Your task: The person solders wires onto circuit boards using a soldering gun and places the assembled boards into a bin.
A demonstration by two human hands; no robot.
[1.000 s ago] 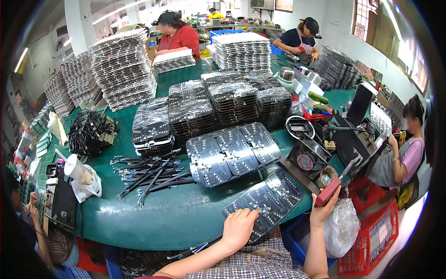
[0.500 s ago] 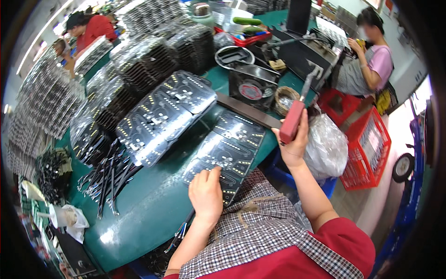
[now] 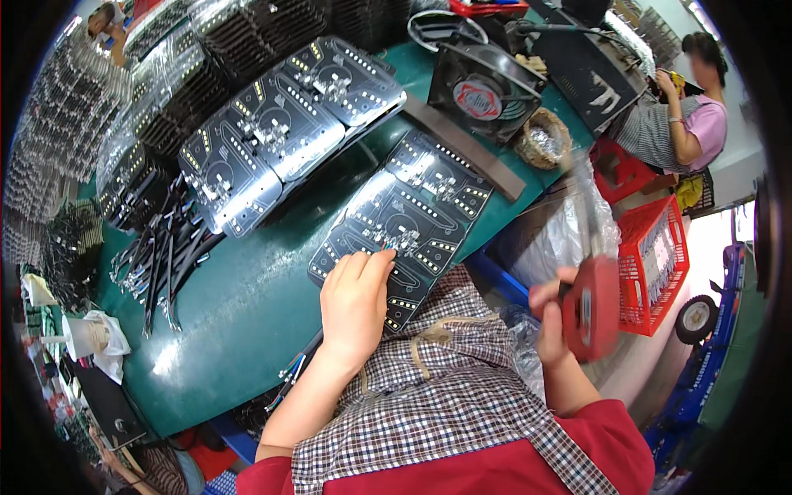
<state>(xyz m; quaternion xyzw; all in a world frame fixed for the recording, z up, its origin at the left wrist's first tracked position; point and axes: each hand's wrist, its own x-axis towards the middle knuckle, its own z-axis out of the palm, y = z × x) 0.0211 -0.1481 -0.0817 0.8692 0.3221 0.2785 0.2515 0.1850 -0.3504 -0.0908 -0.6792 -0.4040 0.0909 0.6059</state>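
Note:
My left hand point(image 3: 353, 299) rests on a black circuit board panel point(image 3: 429, 214) dotted with small yellowish LEDs. Its fingers are curled and pressed together near the middle of the panel; what they pinch, if anything, is hidden. Black cables point(image 3: 290, 373) with coloured wire ends come out beside that wrist at the table edge. In my right hand point(image 3: 551, 326) is a red soldering gun point(image 3: 592, 309), raised to the right of the panel, off the table and smeared by motion. A dark bar point(image 3: 470, 157) lies along the panel's far side.
More board panels point(image 3: 276, 136) lie stacked beyond on the green table point(image 3: 223, 346), beside a heap of black cables point(image 3: 161, 264). A fan point(image 3: 483, 95) and a small basket point(image 3: 544, 139) stand far right. Red crates point(image 3: 652, 264) are on the floor; a person point(image 3: 701, 124) sits behind.
My right hand has swung the soldering gun down and right, nearer my body. My left hand stays on the panel. The whole view has shifted, so the table things appear higher.

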